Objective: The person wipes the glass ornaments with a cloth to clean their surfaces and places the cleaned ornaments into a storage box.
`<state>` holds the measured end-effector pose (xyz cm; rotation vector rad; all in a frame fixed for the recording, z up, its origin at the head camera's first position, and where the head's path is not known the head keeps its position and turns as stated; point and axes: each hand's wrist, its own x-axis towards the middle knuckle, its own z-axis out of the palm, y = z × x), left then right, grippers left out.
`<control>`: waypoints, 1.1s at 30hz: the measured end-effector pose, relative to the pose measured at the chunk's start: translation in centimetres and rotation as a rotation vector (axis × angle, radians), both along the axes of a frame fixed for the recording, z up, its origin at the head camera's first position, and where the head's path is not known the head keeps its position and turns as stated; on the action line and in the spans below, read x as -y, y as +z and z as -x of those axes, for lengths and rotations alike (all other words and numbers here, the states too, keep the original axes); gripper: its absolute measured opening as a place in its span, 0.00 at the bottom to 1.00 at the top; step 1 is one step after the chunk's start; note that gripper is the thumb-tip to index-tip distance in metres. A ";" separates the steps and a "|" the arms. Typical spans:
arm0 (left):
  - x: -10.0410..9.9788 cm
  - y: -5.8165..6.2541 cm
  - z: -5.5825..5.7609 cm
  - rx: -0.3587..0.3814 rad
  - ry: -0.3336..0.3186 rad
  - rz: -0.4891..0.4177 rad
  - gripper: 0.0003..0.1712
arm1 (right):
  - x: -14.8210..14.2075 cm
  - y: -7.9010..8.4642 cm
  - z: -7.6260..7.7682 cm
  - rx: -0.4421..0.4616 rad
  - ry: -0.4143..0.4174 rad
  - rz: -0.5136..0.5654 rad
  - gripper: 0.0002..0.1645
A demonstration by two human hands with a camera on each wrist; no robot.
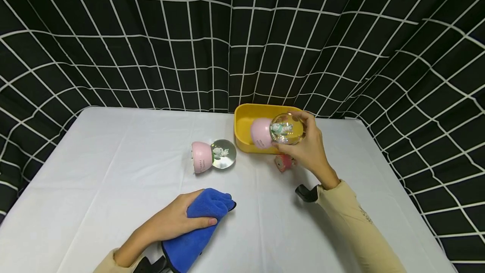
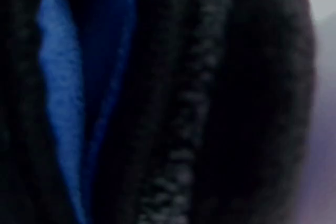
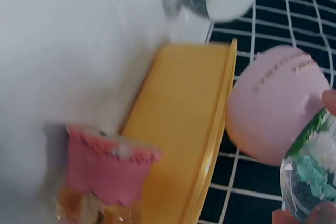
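A snow globe with a pink base (image 1: 261, 133) is held sideways over the yellow bin by my right hand (image 1: 308, 146), whose fingers and thumb grip its clear ball. White and green figures show inside the ball. In the right wrist view, the pink base (image 3: 278, 103) of this globe appears beside the bin's rim, with fingertips at the frame's edge. My left hand (image 1: 178, 218) grips a blue cloth (image 1: 210, 205) bunched on the table. The left wrist view shows mostly blurred folds of the blue cloth (image 2: 65, 93) and its dark edging.
The yellow bin (image 1: 246, 146) stands at the table's back edge. Left of it, a second pink-based snow globe (image 1: 202, 157) lies on its side. A small reddish-pink globe base (image 1: 282, 162) lies in front of the bin. Black grid-patterned curtain (image 1: 170, 45) surrounds the white table (image 1: 125, 159).
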<state>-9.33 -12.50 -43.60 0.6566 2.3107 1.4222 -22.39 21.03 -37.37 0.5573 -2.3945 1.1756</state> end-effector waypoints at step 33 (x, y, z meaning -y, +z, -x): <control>-0.1 -0.3 0.3 0.051 0.009 0.019 0.23 | -1.8 -1.3 9.3 0.212 -0.082 -0.312 0.50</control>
